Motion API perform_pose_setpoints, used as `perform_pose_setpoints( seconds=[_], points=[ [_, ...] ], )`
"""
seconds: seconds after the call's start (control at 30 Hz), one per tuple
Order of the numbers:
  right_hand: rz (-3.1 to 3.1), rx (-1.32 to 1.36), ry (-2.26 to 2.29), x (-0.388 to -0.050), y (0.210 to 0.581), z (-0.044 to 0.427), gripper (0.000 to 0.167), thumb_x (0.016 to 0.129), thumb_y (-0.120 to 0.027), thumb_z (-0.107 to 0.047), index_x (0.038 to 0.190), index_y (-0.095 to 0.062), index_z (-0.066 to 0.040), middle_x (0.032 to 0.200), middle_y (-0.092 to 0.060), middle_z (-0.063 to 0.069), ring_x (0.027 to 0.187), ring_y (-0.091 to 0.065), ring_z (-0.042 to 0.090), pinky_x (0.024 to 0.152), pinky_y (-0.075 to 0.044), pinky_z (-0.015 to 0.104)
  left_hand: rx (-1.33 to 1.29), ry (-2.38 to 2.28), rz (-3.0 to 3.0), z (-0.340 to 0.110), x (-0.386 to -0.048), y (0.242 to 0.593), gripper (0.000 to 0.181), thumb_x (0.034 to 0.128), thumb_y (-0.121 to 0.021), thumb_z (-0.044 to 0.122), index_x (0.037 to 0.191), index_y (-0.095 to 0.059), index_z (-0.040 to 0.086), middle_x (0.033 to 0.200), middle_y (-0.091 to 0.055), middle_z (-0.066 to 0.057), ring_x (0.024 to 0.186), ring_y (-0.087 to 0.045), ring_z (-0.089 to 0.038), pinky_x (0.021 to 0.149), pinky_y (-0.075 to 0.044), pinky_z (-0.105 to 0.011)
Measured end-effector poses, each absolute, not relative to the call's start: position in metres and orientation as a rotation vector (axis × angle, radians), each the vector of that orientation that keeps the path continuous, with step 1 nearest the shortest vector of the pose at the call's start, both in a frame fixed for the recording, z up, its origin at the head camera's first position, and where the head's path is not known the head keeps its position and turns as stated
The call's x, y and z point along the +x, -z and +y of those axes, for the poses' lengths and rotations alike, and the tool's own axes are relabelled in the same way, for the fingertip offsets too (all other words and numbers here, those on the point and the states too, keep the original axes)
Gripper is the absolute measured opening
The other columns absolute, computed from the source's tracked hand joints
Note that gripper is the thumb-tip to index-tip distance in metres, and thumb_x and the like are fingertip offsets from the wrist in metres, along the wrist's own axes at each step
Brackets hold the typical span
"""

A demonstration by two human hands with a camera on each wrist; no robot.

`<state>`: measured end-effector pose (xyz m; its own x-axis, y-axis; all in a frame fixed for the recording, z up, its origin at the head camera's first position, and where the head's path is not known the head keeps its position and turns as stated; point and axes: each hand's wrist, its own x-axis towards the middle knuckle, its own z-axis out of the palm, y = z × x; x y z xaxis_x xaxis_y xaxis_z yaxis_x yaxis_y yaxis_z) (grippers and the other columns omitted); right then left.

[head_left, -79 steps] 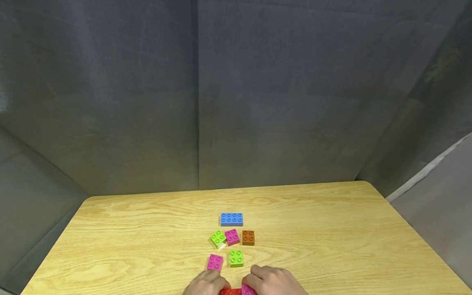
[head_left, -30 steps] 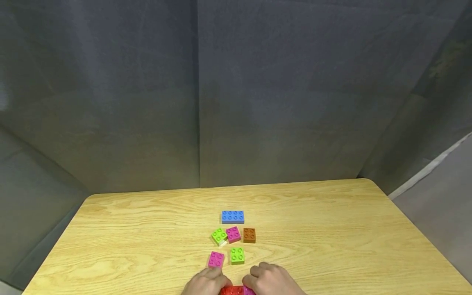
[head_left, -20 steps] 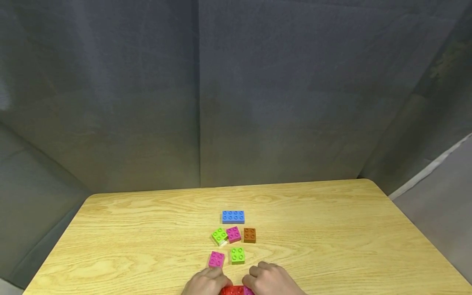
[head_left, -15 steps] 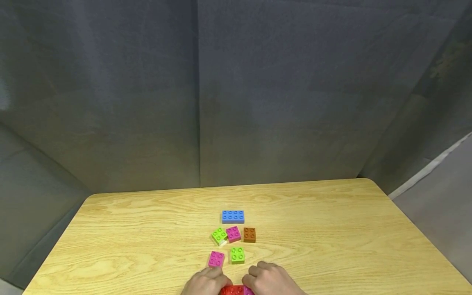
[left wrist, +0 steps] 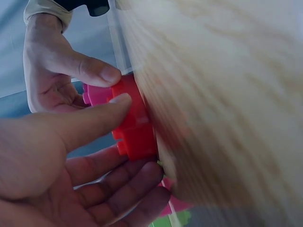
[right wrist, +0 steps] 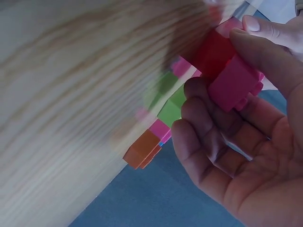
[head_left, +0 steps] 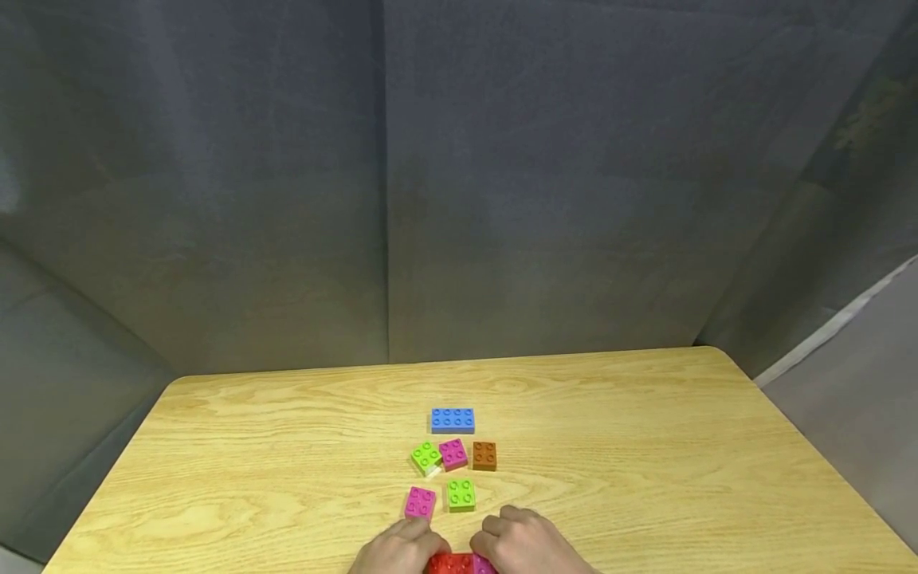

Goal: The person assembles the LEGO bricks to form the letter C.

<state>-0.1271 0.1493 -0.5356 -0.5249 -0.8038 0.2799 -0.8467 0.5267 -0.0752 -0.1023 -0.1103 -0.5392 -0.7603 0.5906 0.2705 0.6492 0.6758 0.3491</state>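
Observation:
At the bottom edge of the head view my left hand (head_left: 399,548) pinches a red brick (head_left: 452,564); its thumb (left wrist: 106,116) presses on the studded red brick (left wrist: 137,118) in the left wrist view. Close on the right, my right hand (head_left: 527,544) holds a magenta brick (head_left: 483,565) between thumb and curled fingers. The magenta brick (right wrist: 233,84) lies right against the red brick (right wrist: 208,56) in the right wrist view. Whether the two are joined, I cannot tell. Part of both bricks is hidden by fingers or cut off by the frame.
Just beyond the hands on the wooden table (head_left: 272,470) lie a pink brick (head_left: 420,503) and a green brick (head_left: 460,495). Farther back are another green brick (head_left: 426,457), a magenta brick (head_left: 453,454), a brown brick (head_left: 484,455) and a long blue brick (head_left: 453,420). Grey curtains (head_left: 502,199) enclose the table.
Both hands keep their hold on the red and magenta bricks with only slight movement. A little more of the red brick's top shows than at first. The loose bricks lie in the same arrangement.

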Motion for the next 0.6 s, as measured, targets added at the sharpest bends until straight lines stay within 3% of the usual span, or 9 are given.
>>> perform_pose_setpoints(
  seconds=[0.33, 0.6],
  points=[
    [-2.567, 1.403, -0.296, -0.1277, 0.5358, 0.1501, 0.049, 0.104, -0.060, -0.068, 0.084, -0.073, -0.025, 0.076, -0.056, -0.019, 0.067, -0.037, -0.005, 0.060, -0.035, 0.012, -1.085, 0.649, -2.754, -0.1137, -0.1045, 0.5361, 0.034, 0.0920, -0.082, 0.050, 0.104, -0.081, 0.018, 0.096, -0.063, 0.018, 0.092, -0.063, -0.003, 0.081, -0.057, -0.025],
    [-2.588, 1.421, -0.312, -0.1270, 0.5324, 0.1508, 0.054, 0.104, -0.057, -0.071, 0.088, -0.076, -0.023, 0.078, -0.061, -0.017, 0.067, -0.040, -0.004, 0.059, -0.037, 0.014, -1.066, 0.693, -2.864, -0.1192, -0.1077, 0.5323, 0.051, 0.0947, -0.074, 0.067, 0.111, -0.083, 0.019, 0.104, -0.071, 0.015, 0.100, -0.069, -0.008, 0.086, -0.060, -0.033]
  ],
)
